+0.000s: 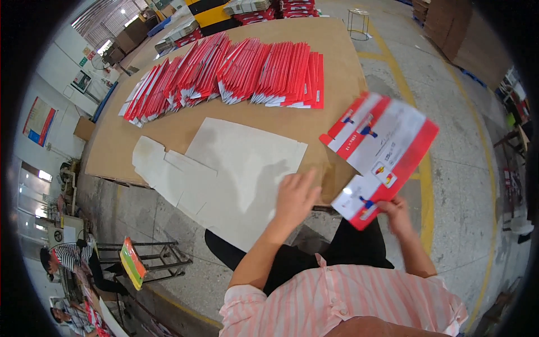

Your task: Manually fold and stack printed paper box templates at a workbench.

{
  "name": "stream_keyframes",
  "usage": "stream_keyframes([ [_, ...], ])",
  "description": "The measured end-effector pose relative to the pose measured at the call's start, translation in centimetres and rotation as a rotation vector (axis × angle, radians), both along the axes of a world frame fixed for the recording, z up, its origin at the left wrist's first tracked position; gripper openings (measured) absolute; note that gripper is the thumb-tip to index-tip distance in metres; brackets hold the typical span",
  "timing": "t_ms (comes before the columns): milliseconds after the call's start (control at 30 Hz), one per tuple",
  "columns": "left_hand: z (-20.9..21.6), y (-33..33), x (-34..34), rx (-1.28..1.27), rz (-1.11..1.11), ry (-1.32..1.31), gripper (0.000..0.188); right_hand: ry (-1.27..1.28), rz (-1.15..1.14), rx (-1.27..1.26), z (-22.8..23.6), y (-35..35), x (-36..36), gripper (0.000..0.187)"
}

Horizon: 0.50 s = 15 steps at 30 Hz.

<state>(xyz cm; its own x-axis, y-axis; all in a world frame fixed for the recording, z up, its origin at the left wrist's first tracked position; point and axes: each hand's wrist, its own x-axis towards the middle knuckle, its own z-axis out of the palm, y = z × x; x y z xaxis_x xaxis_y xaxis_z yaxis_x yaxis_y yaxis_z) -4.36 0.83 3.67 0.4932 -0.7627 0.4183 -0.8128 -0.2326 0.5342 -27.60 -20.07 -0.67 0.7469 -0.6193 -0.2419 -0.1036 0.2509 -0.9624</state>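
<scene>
My right hand grips a flat red and white printed carton blank by its lower corner. It is held up over the table's right edge, slightly smeared by motion. My left hand is apart from that blank, near the right edge of a large flat white cardboard sheet; its fingers are somewhat spread and nothing shows in them. The sheet has cut flaps on its left side and overhangs the table's near edge. Whether it is one sheet or several cannot be made out.
A long leaning row of red and white folded cartons fills the far part of the brown table. More bundles stand beyond it. At lower left are a metal rack and two other people, one in a striped top.
</scene>
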Motion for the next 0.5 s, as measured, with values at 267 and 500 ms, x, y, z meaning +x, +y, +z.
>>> stream_keyframes([
  [267,-6.6,6.3,5.5,0.305,0.376,-0.124,0.040,0.390,0.132,-0.362,6.5,-19.0,2.5,0.053],
  [500,-7.4,6.2,4.2,0.260,0.423,-0.244,0.040,0.490,-0.117,-0.921,-0.3,-27.4,23.0,0.042],
])
